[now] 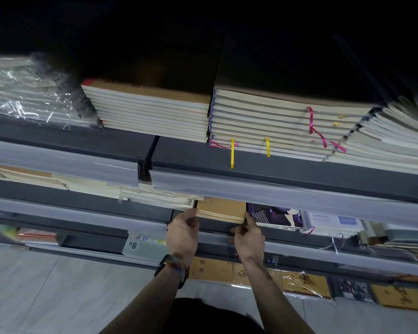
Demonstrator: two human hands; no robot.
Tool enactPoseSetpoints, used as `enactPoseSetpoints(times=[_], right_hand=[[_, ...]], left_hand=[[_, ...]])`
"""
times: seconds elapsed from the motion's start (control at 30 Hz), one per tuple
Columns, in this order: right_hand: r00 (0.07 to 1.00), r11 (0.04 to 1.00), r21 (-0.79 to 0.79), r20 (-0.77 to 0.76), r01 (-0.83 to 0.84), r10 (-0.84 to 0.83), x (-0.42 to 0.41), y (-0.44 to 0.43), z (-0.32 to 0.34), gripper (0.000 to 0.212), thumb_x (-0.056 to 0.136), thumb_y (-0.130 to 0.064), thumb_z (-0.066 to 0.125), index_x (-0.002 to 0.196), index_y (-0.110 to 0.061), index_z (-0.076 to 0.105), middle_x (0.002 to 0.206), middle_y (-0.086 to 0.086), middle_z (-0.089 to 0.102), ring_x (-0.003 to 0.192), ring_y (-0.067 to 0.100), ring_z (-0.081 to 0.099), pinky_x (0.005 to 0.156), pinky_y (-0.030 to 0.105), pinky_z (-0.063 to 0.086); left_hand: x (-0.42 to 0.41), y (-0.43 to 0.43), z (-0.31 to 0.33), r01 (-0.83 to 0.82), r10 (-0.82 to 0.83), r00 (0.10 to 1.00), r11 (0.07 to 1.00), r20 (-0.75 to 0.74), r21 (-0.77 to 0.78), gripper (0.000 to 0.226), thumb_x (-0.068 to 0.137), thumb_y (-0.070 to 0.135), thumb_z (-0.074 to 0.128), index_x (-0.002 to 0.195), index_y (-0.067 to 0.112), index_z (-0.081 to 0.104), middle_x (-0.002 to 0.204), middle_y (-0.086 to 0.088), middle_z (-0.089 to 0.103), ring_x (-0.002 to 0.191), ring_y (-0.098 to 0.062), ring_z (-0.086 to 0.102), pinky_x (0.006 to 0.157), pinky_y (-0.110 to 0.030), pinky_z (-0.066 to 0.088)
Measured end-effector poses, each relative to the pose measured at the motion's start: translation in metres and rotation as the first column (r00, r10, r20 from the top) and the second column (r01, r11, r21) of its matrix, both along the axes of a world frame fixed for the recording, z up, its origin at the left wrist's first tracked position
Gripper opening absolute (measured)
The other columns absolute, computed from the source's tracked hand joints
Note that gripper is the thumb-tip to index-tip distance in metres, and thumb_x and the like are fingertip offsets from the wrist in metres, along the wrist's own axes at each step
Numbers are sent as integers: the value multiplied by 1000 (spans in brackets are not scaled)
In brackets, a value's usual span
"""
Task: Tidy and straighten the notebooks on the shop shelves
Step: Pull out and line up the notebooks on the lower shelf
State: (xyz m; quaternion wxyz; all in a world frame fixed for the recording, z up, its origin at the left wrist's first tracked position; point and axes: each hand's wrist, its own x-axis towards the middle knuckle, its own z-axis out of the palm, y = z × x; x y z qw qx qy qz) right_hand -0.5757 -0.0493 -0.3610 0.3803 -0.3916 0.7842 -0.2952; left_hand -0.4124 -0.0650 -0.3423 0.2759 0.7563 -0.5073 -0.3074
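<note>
Small stack of kraft notebooks [220,210] lies flat on the second shelf [215,226] down, at the front lip, partly tucked under the clear price rail [275,191] of the shelf above; its front edge faces the person and runs left to right, dipping slightly to the right; how far back it reaches is hidden by the rail, so the long axis cannot be told; left hand [182,227] reaches up from below, back of the hand towards the camera, bent fingertips against the stack's left front corner; whether it grips or only presses there cannot be told; dark watch and woven band [173,267] on that wrist; right hand [247,233] is raised likewise, index finger straight and pointing up, its tip pressed on the stack's right front corner, other fingers curled in, grasping nothing; both forearms are bare and angle up from the bottom of the view; stack has plain brown top cover, pale cream page edges in thin layers, only a few books deep; just right of it, touching or nearly so, a purple illustrated notebook [273,215]; left of it, a messy pale pile [155,196]; top shelf holds taller stacks, one with ribbon markers [275,121]
</note>
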Motion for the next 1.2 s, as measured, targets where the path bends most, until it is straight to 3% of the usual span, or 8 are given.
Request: enactPoseSetpoints(times=[0.27, 0.4, 0.57, 0.77, 0.93, 1.03, 1.2], right_hand=[[1000, 1000, 10, 26, -17, 17, 0, 1, 0, 58, 99, -16, 57, 152, -27, 36, 86, -12, 69, 76, 11, 72, 83, 40, 61], [999, 1000, 4, 37, -18, 18, -1, 1, 6, 58, 99, -15, 57, 152, -26, 37, 85, -13, 69, 71, 8, 71, 74, 34, 62], [989, 1000, -9, 148, 16, -14, -1, 1, 15, 57, 99, -10, 56, 152, -22, 36, 90, -9, 71, 68, 8, 72, 58, 17, 56], [983, 999, -13, 181, 43, -40, -1, 3, 14, 57, 99, -8, 56, 152, -22, 36, 95, -6, 73, 66, 6, 72, 61, 19, 58], [983, 998, -29, 176, 48, -42, 0, 6, 15, 56, 99, -8, 57, 150, -20, 39, 96, -4, 73, 64, 2, 71, 59, 15, 56], [981, 998, -12, 188, 62, -58, 0, 5, 14, 55, 99, -9, 56, 149, -21, 39, 97, -4, 74, 66, 7, 72, 63, 21, 58], [977, 998, -7, 205, 59, -56, 3, 5, 15, 54, 100, -9, 56, 149, -22, 39, 94, -5, 73, 68, 8, 73, 68, 26, 61]], left_hand=[[0, 2, 3, -14, 13, 1000, 999, 12, 30, 12, 94, 20, 59, 100, 22, 70, 83, -2, 67, 75, -22, 67, 67, -35, 59], [1, 2, 3, 35, -37, 998, 999, 52, 27, 20, 94, 18, 52, 94, 27, 70, 78, -1, 65, 69, -20, 61, 54, -26, 45], [1, 0, 5, -1, 1, 1000, 1000, -18, 11, 19, 94, 16, 59, 105, 22, 73, 83, -1, 63, 77, -22, 64, 66, -30, 53], [1, 0, 5, -33, 33, 998, 999, -50, 9, 18, 93, 15, 62, 108, 17, 73, 94, -10, 72, 81, -23, 67, 73, -33, 58], [2, 3, 5, 0, -2, 998, 1000, -65, -20, 27, 93, 12, 62, 115, 24, 72, 103, -7, 72, 90, -22, 67, 77, -30, 57], [1, 3, 4, -13, 12, 997, 1000, -82, -17, 28, 92, 12, 62, 116, 23, 72, 106, -7, 72, 92, -21, 68, 80, -29, 56], [-1, 1, 4, -2, 3, 998, 1000, -67, 11, 18, 92, 13, 62, 106, 19, 73, 89, -3, 68, 89, -23, 68, 72, -27, 53]])
